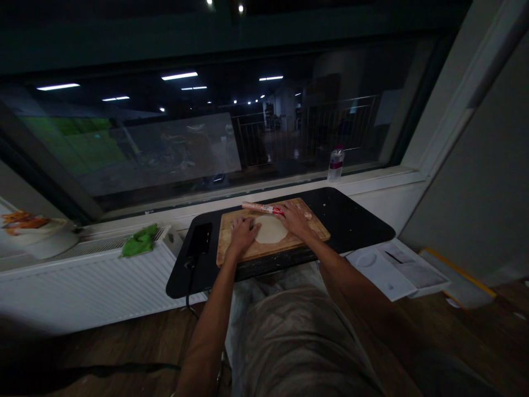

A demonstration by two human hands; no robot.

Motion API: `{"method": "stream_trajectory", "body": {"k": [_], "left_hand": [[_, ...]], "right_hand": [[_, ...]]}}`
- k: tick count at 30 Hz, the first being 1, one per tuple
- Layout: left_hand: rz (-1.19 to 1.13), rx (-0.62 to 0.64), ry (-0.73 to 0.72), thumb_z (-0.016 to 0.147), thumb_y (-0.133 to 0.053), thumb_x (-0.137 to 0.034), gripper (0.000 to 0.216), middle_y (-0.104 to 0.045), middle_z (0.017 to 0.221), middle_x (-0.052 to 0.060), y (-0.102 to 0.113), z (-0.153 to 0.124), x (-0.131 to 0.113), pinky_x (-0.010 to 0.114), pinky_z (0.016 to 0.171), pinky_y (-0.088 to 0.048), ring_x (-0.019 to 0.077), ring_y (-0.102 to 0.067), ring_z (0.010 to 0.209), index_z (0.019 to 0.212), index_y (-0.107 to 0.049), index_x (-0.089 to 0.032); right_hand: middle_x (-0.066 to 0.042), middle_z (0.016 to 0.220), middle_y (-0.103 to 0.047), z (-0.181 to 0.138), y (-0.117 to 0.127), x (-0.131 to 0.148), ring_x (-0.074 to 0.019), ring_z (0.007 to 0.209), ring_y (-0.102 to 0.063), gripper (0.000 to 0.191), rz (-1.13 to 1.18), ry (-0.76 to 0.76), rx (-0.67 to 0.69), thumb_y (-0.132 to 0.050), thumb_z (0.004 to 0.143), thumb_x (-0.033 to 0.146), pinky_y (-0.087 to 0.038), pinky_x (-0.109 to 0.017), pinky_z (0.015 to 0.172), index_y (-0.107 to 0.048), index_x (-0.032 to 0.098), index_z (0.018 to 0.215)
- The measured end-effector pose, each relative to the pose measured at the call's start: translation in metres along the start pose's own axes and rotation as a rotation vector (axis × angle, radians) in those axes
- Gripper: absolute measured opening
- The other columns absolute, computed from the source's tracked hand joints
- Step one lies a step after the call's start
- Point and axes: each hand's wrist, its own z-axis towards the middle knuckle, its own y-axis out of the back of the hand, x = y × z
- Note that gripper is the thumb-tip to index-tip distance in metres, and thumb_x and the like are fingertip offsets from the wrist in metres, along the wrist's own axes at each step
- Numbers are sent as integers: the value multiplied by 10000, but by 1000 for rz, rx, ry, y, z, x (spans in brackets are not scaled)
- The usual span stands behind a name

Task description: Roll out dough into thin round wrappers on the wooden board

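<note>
A flat round of pale dough point(270, 230) lies on a wooden cutting board point(314, 227) set on a small black table point(351, 220). My left hand point(242, 232) rests at the dough's left edge, fingers curled down onto the board and dough. My right hand point(293, 218) lies spread at the dough's right edge, its fingertips near a rolling pin point(262, 208) with a red band that sits along the board's far edge. Neither hand grips anything that I can see.
A dark phone point(200, 239) with a cable lies on the table's left end. A water bottle point(335, 163) stands on the windowsill. A green cloth point(140, 241) sits on the white radiator, a bowl point(39, 236) farther left. White boxes point(397, 270) lie on the floor at right.
</note>
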Motion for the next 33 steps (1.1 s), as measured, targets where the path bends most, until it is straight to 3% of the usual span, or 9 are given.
{"method": "stream_trajectory", "body": {"k": [9, 17, 19, 24, 33], "left_hand": [[-130, -26, -9, 1072, -623, -483, 356, -735, 1286, 127, -2, 1, 6, 483, 1149, -460, 324, -615, 1281, 1295, -735, -230], [-201, -32, 20, 1054, -657, -452, 498, -779, 1192, 101, -5, 2, 6, 447, 1092, -477, 291, -671, 1161, 1482, -645, -198], [-185, -10, 17, 1049, -672, -489, 478, -782, 1149, 86, -3, 3, 4, 426, 1066, -476, 284, -675, 1130, 1435, -679, -209], [-125, 45, 27, 994, -722, -642, 435, -779, 1063, 81, 3, 3, -1, 418, 1044, -460, 291, -673, 1101, 1107, -778, -225], [-28, -16, 268, 894, -764, -767, 575, -769, 1319, 186, -7, 10, -23, 508, 1174, -415, 415, -634, 1364, 1051, -738, -214]], "right_hand": [[-143, 1498, -686, -1, 2, 0, -315, 1415, -585, 398, 30, 8, -3, -624, 1145, 305, -420, -432, 1194, -693, 209, 1525], [-153, 1436, -708, -2, 2, 0, -317, 1338, -625, 379, 16, 19, -9, -626, 1147, 306, -445, -429, 1170, -716, 204, 1501], [-154, 1437, -703, -1, -1, -2, -315, 1348, -616, 370, 25, 25, -21, -632, 1144, 305, -447, -429, 1170, -723, 198, 1486], [-146, 1418, -701, 0, -4, -5, -311, 1328, -611, 369, 66, 42, -48, -650, 1128, 291, -451, -439, 1157, -724, 212, 1480], [-149, 1428, -708, 0, -5, -6, -313, 1330, -625, 361, 94, 46, -51, -658, 1123, 286, -458, -445, 1160, -726, 206, 1469]]}}
